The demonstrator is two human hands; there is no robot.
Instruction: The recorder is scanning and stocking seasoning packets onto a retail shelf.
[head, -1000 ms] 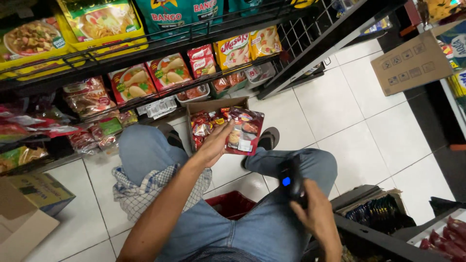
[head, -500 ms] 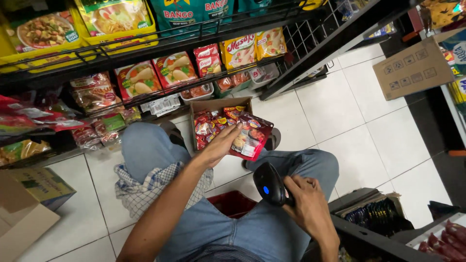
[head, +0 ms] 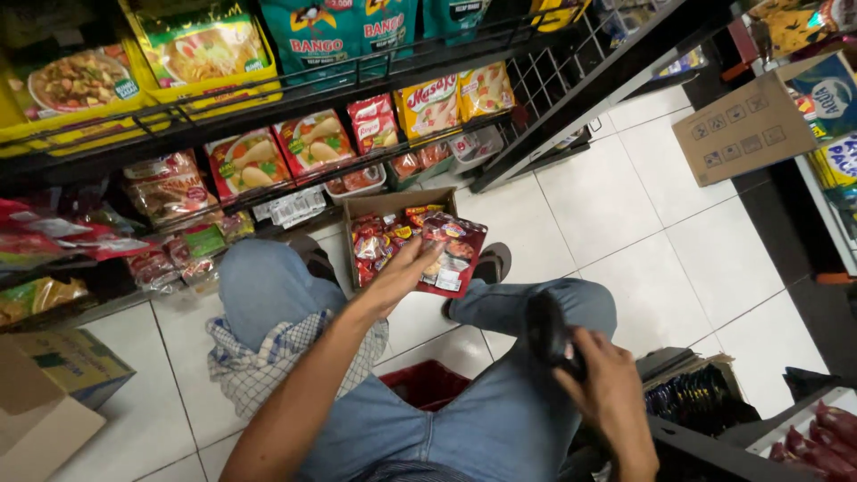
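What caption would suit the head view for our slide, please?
Crouched by shelves, left hand holds a red packet while right hand grips a black scanner.

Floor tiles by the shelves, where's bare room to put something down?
Open white floor tiles lie right of the small cardboard box, toward the flat cardboard carton. Crowded: the left hand with a red packet, the shelf and the knees.
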